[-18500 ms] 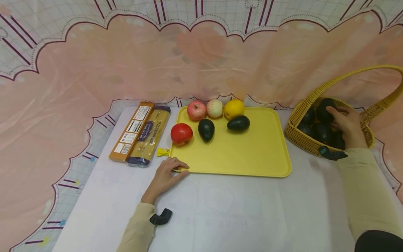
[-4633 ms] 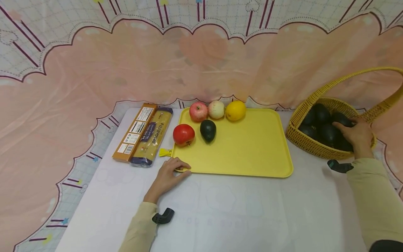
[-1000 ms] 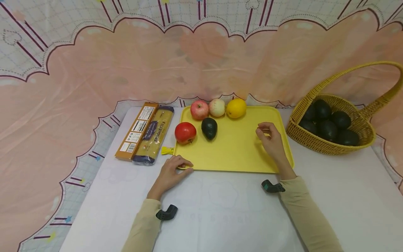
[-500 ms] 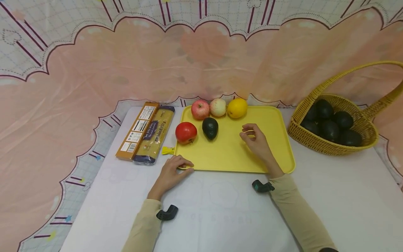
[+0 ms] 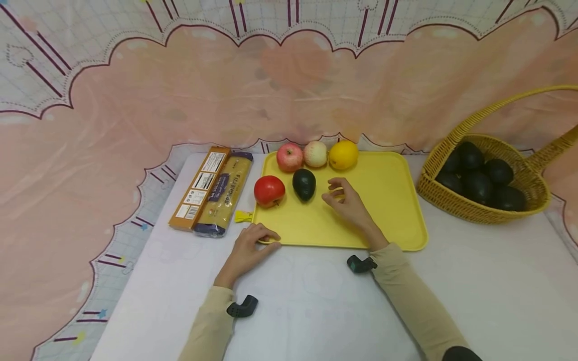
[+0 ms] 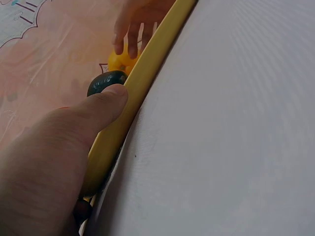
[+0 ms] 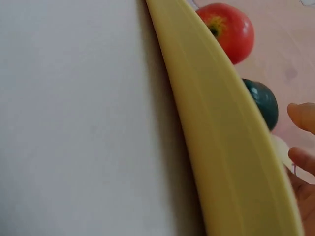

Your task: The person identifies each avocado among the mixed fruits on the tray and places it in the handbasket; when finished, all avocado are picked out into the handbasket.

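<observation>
A dark green avocado (image 5: 304,184) lies on the yellow tray (image 5: 388,200), close to a red apple (image 5: 269,191). Just to its right hovers my right hand (image 5: 349,205), thumb and fingers bent and spread apart, holding nothing. My left hand (image 5: 247,249) grips the tray's front left corner, its thumb (image 6: 106,105) along the outer side of the rim. Several more avocados (image 5: 477,187) sit in the yellow wicker basket (image 5: 478,215) on the right. In the right wrist view the tray's rim (image 7: 221,128) covers part of the avocado (image 7: 263,101).
Along the tray's back edge are a pink apple (image 5: 289,157), a pale round fruit (image 5: 315,154) and a yellow fruit (image 5: 343,154). An orange box (image 5: 198,188) and a spaghetti pack (image 5: 226,193) lie left of the tray. The basket's handle (image 5: 501,108) arches high.
The tray's second avocado has gone, and my right hand has placed an avocado in the basket. In the last second that hand has moved left toward the remaining avocado. The left hand stays put.
</observation>
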The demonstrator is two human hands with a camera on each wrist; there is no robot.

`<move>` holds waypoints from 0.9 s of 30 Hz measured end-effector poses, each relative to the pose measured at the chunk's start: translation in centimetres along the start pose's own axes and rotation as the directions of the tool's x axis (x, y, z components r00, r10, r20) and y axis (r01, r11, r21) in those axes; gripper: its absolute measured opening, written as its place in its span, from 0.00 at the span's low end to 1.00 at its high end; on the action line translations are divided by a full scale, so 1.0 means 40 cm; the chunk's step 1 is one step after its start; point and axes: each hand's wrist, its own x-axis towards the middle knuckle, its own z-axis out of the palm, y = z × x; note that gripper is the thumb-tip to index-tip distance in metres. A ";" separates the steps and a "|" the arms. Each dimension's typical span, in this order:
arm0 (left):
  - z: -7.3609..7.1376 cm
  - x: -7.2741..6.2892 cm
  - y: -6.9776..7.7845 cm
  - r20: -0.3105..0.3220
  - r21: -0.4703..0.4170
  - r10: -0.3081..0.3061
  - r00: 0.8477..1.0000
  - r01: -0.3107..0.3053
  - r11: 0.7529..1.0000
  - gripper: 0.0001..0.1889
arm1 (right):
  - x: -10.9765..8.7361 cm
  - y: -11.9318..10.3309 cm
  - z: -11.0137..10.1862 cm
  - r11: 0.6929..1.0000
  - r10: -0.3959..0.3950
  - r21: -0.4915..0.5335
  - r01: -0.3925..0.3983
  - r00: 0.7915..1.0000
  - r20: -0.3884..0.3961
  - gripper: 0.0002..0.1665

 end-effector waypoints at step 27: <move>0.002 0.000 0.011 0.011 0.022 -0.039 0.999 0.039 0.999 0.06 | 0.103 -0.045 0.093 0.987 0.064 -0.152 -0.056 0.997 0.049 0.43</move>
